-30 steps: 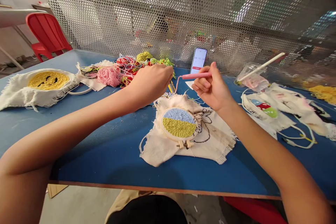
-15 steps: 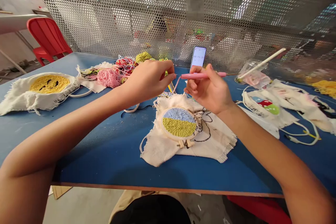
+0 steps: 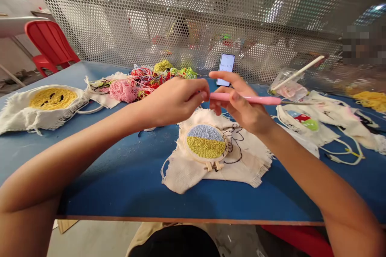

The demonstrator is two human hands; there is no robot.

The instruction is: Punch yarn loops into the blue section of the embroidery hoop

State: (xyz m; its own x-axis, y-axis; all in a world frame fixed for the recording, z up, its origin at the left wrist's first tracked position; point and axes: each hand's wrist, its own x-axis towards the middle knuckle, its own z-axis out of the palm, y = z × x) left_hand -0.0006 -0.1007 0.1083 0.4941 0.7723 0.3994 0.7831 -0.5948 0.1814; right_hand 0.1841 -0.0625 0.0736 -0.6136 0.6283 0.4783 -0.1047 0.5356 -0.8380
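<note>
Right hand gripped pink tool level, presumably steadying its end for left hand, fingers pinched closed (on what, couldn't tell). Hooped cloth lay below, unheld.

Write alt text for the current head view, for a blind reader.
A person's right hand holds a pink pen-like tool, one end close to the left hand, above cream fabric bearing a hooped, stitched circle, half pale blue, half yellow-green. Tangled yarn and a phone are behind, on a blue table.
</note>
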